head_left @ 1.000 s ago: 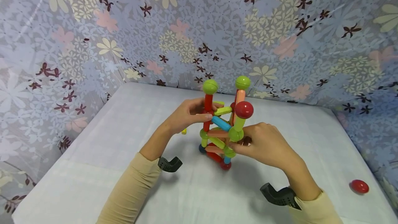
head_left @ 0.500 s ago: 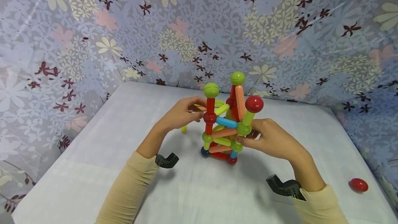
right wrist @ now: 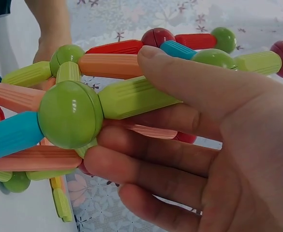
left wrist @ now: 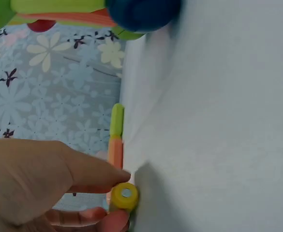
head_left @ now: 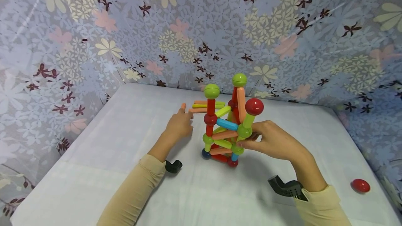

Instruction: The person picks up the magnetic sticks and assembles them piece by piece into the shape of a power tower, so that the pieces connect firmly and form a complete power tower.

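A tower of magnetic rods and balls [head_left: 224, 125], in green, red, blue and orange, stands on the white-covered surface in the head view. My right hand [head_left: 271, 142] holds its right side; in the right wrist view the thumb lies along a light green rod [right wrist: 136, 96] beside a green ball [right wrist: 71, 114], with fingers behind. Left of the tower, my left hand [head_left: 180, 125] reaches down to the surface. In the left wrist view its fingertips pinch a yellow magnetic rod [left wrist: 125, 195], seen end-on with its metal tip; the hand hides this rod in the head view.
Several loose orange, yellow and green rods [head_left: 201, 106] lie behind the tower's left side. An orange rod [head_left: 183, 106] shows just beyond the left hand. One red ball [head_left: 360, 186] lies at the far right. A flower-patterned cloth [head_left: 188, 27] rises behind the white surface [head_left: 141, 111].
My left hand has let go of the tower and moved left and down to the yellow rod. The right hand has turned the tower slightly and still holds it.
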A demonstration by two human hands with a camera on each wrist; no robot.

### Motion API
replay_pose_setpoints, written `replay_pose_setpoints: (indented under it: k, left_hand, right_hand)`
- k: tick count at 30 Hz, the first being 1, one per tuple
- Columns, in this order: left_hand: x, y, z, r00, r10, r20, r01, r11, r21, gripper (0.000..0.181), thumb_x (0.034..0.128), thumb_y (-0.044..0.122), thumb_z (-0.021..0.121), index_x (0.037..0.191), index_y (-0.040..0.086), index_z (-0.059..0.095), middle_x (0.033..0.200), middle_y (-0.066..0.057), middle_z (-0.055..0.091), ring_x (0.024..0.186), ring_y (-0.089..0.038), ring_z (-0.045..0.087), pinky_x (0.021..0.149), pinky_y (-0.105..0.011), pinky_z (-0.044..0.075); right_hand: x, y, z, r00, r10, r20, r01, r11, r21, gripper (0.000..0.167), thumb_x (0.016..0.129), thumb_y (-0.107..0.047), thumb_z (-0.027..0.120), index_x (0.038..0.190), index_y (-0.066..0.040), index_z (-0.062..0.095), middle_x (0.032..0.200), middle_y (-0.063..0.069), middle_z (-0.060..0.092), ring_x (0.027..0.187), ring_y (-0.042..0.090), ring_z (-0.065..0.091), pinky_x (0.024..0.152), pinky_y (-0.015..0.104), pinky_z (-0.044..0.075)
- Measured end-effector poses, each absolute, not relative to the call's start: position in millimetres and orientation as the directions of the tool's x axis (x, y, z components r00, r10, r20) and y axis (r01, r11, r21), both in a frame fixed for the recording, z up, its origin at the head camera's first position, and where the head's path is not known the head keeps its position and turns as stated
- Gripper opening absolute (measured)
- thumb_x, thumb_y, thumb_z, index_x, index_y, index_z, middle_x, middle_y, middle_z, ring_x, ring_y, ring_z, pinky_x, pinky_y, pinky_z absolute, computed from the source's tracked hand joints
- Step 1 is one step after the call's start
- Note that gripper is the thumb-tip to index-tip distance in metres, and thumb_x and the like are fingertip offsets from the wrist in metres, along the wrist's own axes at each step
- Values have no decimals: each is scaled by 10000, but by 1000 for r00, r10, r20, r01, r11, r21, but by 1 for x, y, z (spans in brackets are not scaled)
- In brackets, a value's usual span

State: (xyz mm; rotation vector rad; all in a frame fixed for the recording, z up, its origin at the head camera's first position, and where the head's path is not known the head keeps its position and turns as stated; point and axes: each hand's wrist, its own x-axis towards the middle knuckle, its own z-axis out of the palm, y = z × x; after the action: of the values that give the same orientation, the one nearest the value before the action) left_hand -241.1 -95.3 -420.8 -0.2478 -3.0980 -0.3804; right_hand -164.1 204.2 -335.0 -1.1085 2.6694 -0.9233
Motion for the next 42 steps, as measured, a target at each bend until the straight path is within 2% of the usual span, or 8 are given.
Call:
replay_pose_setpoints:
  k: [6,9,14,18,22,33,37,42]
  left_hand:
    - [-241,-95,-421,-993,118,-2,111,945,307,493,794,52,654,1281,74,580,1287,-302,418,664,-279,541,556,-364,478]
    - [-241,-98,-421,-995,98,-28,82,933,350,537,769,77,694,1290,78,564,1216,-271,459,765,-309,553,621,-392,494]
    - [-242,-100,-419,-989,136,-60,107,932,347,587,738,143,759,1293,94,572,1274,-193,534,944,-298,543,712,-409,485]
    - [-243,-101,-416,-981,172,-88,135,935,329,607,743,188,770,1309,116,564,1093,-81,627,832,-237,562,648,-364,470]
    - [-242,-99,-412,-973,183,-144,128,936,327,639,756,218,762,1347,137,532,908,-21,601,745,-206,558,623,-342,459]
    - [-242,-100,-416,-964,208,-168,144,933,330,589,775,247,746,1318,141,544,887,-6,592,741,-202,560,624,-340,458]
    - [-241,-101,-414,-967,212,-139,134,894,427,511,818,253,727,1287,159,547,936,-17,596,725,-194,568,589,-320,466]
    - [-241,-100,-406,-951,307,32,260,743,617,480,853,190,695,1311,149,557,1017,-71,633,710,-180,580,582,-307,465]
  right_hand:
    - [-164,204,-334,-731,-674,109,-595,552,-584,233,866,-434,696,997,-242,670,847,-172,668,758,46,627,648,302,516]
    - [-164,204,-335,-732,-674,101,-590,553,-589,242,867,-437,694,1002,-238,670,854,-168,670,767,51,626,651,296,515]
    - [-165,205,-336,-729,-679,87,-588,556,-587,275,868,-435,694,1008,-199,673,874,-159,670,790,62,618,659,297,516]
    - [-167,205,-336,-723,-685,87,-597,556,-579,289,861,-427,706,1015,-184,674,886,-161,670,804,59,619,679,296,520]
    - [-167,206,-336,-721,-686,92,-598,551,-581,290,857,-420,713,1020,-184,674,887,-161,671,805,60,621,685,295,520]
    - [-168,205,-339,-722,-687,82,-594,555,-582,299,863,-429,702,1034,-187,664,892,-160,668,806,64,617,676,297,515]
    - [-167,204,-339,-717,-692,85,-601,552,-578,301,861,-432,704,1035,-189,663,892,-163,668,804,59,619,680,295,517]
    - [-168,205,-338,-721,-689,76,-595,559,-578,293,868,-429,697,1034,-189,663,897,-162,668,813,60,617,679,296,515]
